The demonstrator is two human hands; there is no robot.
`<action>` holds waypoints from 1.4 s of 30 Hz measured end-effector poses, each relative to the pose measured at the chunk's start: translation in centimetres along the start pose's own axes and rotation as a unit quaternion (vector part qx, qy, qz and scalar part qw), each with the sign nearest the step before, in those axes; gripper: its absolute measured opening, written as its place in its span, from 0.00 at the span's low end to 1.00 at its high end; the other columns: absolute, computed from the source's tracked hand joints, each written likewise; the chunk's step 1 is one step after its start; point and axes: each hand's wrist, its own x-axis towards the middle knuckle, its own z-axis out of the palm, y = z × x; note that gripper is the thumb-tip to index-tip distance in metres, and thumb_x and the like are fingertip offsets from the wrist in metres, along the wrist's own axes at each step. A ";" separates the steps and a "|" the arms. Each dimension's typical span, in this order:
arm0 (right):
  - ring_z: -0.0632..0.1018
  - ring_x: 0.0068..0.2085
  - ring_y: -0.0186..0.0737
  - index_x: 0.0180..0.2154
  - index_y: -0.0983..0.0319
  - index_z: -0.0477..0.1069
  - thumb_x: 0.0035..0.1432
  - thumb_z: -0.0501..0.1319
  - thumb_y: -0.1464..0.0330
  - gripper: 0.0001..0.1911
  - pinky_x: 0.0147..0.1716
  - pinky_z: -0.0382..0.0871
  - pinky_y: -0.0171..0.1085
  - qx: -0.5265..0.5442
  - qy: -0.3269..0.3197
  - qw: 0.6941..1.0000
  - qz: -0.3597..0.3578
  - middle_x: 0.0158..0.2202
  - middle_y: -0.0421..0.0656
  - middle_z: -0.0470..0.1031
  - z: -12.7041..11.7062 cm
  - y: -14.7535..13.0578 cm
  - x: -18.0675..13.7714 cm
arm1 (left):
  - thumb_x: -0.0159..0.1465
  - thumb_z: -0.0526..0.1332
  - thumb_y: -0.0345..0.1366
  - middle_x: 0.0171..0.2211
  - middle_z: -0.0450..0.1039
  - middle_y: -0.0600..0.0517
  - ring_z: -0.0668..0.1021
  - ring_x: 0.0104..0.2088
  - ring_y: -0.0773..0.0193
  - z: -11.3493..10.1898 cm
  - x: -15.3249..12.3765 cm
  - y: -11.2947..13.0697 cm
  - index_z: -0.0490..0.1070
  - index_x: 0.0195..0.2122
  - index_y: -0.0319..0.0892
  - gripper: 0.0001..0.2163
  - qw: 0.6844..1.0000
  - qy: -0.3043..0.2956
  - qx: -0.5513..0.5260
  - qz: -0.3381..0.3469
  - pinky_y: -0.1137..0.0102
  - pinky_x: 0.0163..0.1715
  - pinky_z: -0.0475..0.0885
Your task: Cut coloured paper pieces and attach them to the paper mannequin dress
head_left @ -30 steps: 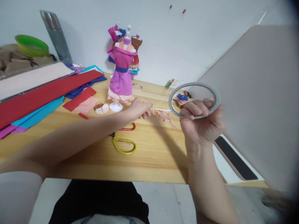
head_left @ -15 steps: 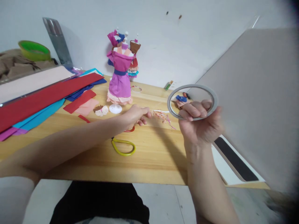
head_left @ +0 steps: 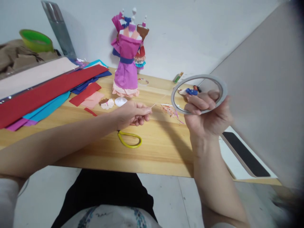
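Observation:
My right hand (head_left: 206,114) is raised above the table's right part, its fingers curled through a thin roll of tape (head_left: 224,87) with a pale grey ring. My left hand (head_left: 136,113) pinches a thin pale strip (head_left: 153,105) between thumb and finger. Whether this strip runs on to the roll I cannot tell. Below the left hand lie scissors with a yellow handle (head_left: 129,145), partly hidden by that arm. Small paper scraps (head_left: 169,110) lie between the hands. Behind the left hand stands a mini dress form in a magenta paper dress (head_left: 127,74).
Long crepe paper strips, a red one (head_left: 54,87) among them, cover the table's left side. Two more dressed forms (head_left: 142,33) stand behind. A blue bow (head_left: 192,91) shows through the roll. At the right lies a white board with a black strip (head_left: 245,153).
The view has tilted down a little. My left thumb and finger now show pinched on a thin strip. My right hand still holds the tape roll.

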 end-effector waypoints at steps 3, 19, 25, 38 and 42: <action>0.55 0.19 0.28 0.25 0.58 0.62 0.50 0.71 0.66 0.17 0.13 0.51 0.28 0.032 -0.006 0.999 0.030 0.19 0.31 0.50 -0.3 0.0 0.2 | 0.67 0.59 0.28 0.19 0.71 0.53 0.69 0.15 0.76 -0.9 -0.8 -0.1 0.70 0.24 0.35 0.12 1.000 0.004 0.030 -0.005 0.80 0.14 0.60; 0.51 0.14 0.24 0.22 0.61 0.62 0.58 0.66 0.59 0.20 0.11 0.52 0.26 0.031 0.014 0.985 0.167 0.15 0.28 0.48 -2.7 1.0 1.0 | 0.60 0.64 0.36 0.19 0.71 0.53 0.72 0.18 0.73 -4.3 -3.0 -1.4 0.69 0.25 0.37 0.10 0.999 -0.034 0.035 0.021 0.79 0.17 0.65; 0.52 0.13 0.23 0.21 0.61 0.60 0.56 0.68 0.60 0.22 0.10 0.53 0.24 0.072 0.057 0.991 0.100 0.14 0.28 0.48 -2.3 2.2 0.5 | 0.59 0.65 0.36 0.20 0.71 0.55 0.71 0.18 0.74 -3.3 -3.8 -2.1 0.67 0.24 0.38 0.11 0.998 -0.049 0.016 0.032 0.79 0.17 0.64; 0.56 0.13 0.25 0.20 0.59 0.52 0.48 0.65 0.69 0.20 0.11 0.56 0.25 0.186 0.053 0.972 0.137 0.13 0.28 0.51 0.3 5.2 -1.9 | 0.53 0.71 0.38 0.59 0.68 0.39 0.79 0.36 0.68 -0.5 -4.0 -4.9 0.66 0.22 0.36 0.15 0.998 -0.062 -0.010 0.014 0.73 0.31 0.76; 0.56 0.13 0.25 0.20 0.58 0.50 0.45 0.64 0.70 0.20 0.11 0.54 0.25 0.216 0.060 0.959 0.172 0.12 0.29 0.54 1.0 6.1 -2.6 | 0.53 0.68 0.33 0.62 0.65 0.40 0.80 0.41 0.64 -0.3 -4.2 -4.7 0.68 0.21 0.36 0.11 0.995 -0.094 -0.036 0.018 0.73 0.33 0.76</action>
